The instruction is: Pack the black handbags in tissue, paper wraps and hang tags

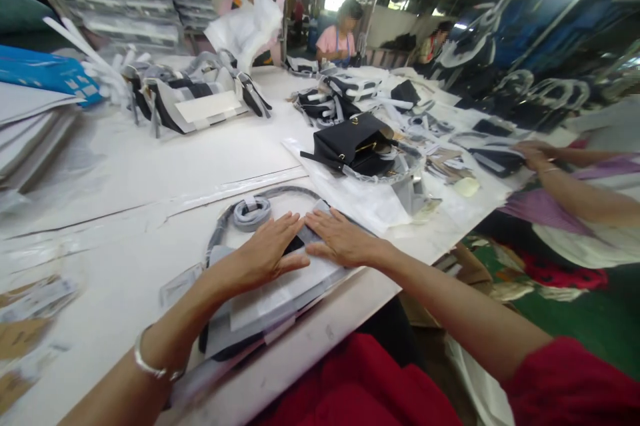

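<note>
My left hand (pixel 274 245) and right hand (pixel 336 239), fingers straight, grip nothing, resting on the bag (pixel 280 293) at six o'clock; it seems mostly wrapped, strap (pixel 251 221) coiled at eleven, one dark patch (pixel 294 245) bare

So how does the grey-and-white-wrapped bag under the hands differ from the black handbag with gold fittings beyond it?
The wrapped bag lies flat; the black handbag bulges, mouth gaping. Sheets cover most of the wrapped bag; the black handbag is largely bare. Both show black material.
</note>
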`<state>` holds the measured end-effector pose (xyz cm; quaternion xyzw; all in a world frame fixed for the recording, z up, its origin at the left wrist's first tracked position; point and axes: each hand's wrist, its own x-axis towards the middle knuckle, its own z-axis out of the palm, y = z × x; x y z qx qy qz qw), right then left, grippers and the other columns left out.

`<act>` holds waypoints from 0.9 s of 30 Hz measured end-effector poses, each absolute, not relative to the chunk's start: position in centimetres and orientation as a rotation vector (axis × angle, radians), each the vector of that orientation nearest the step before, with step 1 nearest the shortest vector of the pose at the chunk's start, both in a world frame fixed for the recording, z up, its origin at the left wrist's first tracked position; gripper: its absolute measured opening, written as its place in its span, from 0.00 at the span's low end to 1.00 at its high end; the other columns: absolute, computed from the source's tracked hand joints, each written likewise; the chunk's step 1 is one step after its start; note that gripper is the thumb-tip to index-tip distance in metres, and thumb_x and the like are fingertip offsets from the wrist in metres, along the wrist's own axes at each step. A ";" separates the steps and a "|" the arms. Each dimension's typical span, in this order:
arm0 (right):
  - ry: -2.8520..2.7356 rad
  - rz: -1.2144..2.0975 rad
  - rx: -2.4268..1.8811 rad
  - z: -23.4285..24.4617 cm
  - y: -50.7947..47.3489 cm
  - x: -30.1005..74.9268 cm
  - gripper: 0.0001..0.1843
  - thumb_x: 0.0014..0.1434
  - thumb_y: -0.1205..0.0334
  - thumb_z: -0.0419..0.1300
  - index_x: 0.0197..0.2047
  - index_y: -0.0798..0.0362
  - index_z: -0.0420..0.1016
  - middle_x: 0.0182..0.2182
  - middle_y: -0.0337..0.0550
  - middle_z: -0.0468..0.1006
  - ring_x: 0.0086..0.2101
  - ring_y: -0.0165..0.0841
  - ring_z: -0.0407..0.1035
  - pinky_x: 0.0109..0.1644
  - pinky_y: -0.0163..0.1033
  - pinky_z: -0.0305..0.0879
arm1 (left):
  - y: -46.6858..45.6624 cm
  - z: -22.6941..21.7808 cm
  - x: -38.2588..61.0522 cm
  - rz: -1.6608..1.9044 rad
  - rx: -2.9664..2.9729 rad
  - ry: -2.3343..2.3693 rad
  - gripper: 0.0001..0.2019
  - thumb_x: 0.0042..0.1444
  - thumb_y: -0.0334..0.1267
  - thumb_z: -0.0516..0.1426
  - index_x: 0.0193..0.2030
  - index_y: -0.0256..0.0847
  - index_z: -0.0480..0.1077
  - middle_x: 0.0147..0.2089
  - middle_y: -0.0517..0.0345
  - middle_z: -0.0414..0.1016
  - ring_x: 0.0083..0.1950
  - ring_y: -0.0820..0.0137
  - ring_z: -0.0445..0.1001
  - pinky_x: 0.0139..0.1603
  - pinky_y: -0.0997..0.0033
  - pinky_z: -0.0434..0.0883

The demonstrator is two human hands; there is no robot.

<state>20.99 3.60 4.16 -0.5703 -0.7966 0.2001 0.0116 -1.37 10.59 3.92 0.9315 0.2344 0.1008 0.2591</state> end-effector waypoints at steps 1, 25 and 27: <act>-2.481 0.613 -1.769 4.0 3.6 21.0 0.40 0.68 0.39 0.42 0.72 0.59 0.48 0.70 0.56 0.49 0.70 0.45 0.40 0.71 0.58 0.32 | 10.1 3.6 -1.7 0.278 2.559 0.628 0.35 0.59 0.60 0.54 0.69 0.47 0.58 0.71 0.51 0.56 0.71 0.58 0.56 0.71 0.54 0.53; -2.135 0.468 -1.630 2.3 3.0 22.0 0.32 0.66 0.46 0.49 0.67 0.56 0.61 0.66 0.54 0.62 0.65 0.45 0.54 0.69 0.56 0.47 | 0.6 3.4 -6.9 1.050 2.246 1.312 0.22 0.68 0.49 0.45 0.63 0.43 0.64 0.66 0.50 0.65 0.69 0.65 0.59 0.72 0.58 0.54; -1.891 0.437 -1.620 3.5 2.5 23.2 0.30 0.64 0.47 0.50 0.64 0.54 0.65 0.64 0.52 0.66 0.63 0.43 0.59 0.68 0.52 0.52 | 0.3 3.8 -7.9 1.212 2.020 1.457 0.23 0.67 0.49 0.46 0.63 0.41 0.63 0.66 0.49 0.64 0.69 0.64 0.59 0.72 0.57 0.54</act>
